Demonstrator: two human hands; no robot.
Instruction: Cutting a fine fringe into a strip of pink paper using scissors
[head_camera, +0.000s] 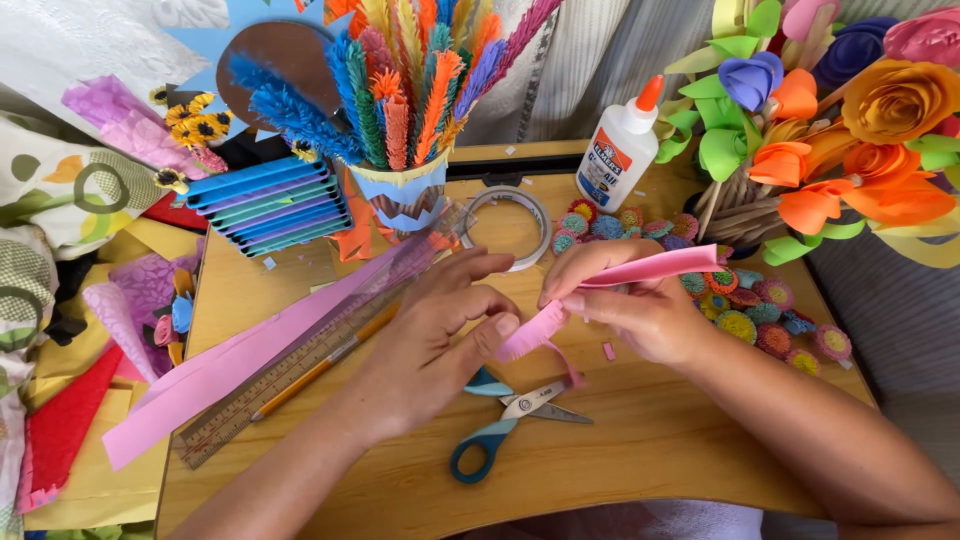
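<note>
My right hand (640, 305) pinches a pink fringed paper strip (650, 268) that runs up to the right and curls down at its left end. My left hand (440, 335) touches the fringed end of that strip (530, 335) with its fingertips. Blue-handled scissors (505, 420) lie shut on the wooden desk (640, 440) just below both hands. A pink paper sheet (230, 365), a clear ruler (300, 365) and a pencil (320, 370) lie to the left of my left hand.
A cup of fringed paper stems (405, 190) stands at the back, with a tape roll (510, 225) and a glue bottle (622, 145) beside it. Small rolled paper flowers (760, 310) lie at the right under a paper flower bouquet (840, 130). Coloured paper scraps (70, 420) pile up at the left.
</note>
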